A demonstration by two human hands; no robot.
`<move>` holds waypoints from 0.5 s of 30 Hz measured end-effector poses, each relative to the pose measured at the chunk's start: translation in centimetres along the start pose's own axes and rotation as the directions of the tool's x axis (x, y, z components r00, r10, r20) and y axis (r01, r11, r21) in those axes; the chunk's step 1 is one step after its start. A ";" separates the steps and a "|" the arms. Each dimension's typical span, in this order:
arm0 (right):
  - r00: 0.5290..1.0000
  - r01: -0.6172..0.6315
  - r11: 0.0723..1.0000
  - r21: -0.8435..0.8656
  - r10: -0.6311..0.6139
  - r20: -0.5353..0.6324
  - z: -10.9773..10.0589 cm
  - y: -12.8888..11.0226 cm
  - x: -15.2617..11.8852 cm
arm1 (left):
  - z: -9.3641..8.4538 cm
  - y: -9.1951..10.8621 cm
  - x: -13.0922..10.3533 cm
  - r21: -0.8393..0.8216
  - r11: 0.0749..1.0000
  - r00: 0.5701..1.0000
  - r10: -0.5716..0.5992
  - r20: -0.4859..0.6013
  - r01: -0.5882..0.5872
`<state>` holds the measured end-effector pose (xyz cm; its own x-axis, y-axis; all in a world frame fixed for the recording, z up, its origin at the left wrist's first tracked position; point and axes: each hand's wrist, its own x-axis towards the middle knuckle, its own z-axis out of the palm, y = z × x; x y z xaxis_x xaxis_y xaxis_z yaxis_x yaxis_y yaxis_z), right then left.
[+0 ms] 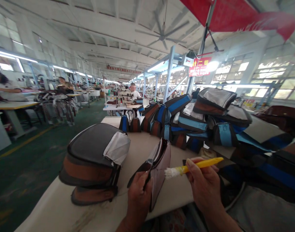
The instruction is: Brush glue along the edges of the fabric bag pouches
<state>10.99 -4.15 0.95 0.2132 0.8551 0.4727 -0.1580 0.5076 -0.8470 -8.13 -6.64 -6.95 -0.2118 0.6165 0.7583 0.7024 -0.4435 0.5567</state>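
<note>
My left hand point(139, 193) is closed on the near end of a bag piece point(160, 174), which has a pale mauve side and a dark open edge. Between the thumb and fingers of my right hand point(205, 183) is a yellow-handled brush point(207, 162). Its white bristles point left and lie close to the mauve side; whether they touch it, I cannot tell. To the left, black and brown bag pieces point(91, 151) are stacked on the pale tabletop point(113, 209), with a whitish lining flap on top.
Behind my hands and to the right is a large heap of blue, brown and black bag pieces point(193, 119). A roll point(208, 153) lies beyond my right hand. A person point(135, 91) sits farther back; the table edge runs along the left.
</note>
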 end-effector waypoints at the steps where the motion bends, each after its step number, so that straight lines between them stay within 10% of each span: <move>1: 1.000 0.003 1.000 -0.015 -0.003 0.026 0.3 -0.3 0.2 | -0.4 0.2 0.4 -0.042 0.998 0.999 -0.040 0.034 0.042; 7: 0.970 0.125 0.969 -0.215 -0.074 0.232 4.1 -0.6 0.9 | -1.9 2.0 1.5 -0.206 0.964 0.975 -0.131 0.179 0.167; 15: 0.961 0.249 0.936 -0.249 -0.206 0.187 5.6 -0.7 1.8 | -2.3 1.9 1.4 -0.203 0.953 0.968 -0.197 0.153 0.226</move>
<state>6.07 -2.41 3.76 0.0574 0.7366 0.6739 0.1451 0.6617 -0.7356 -8.67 -8.11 -4.10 -0.2393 0.7840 0.5728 0.4834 -0.4154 0.7706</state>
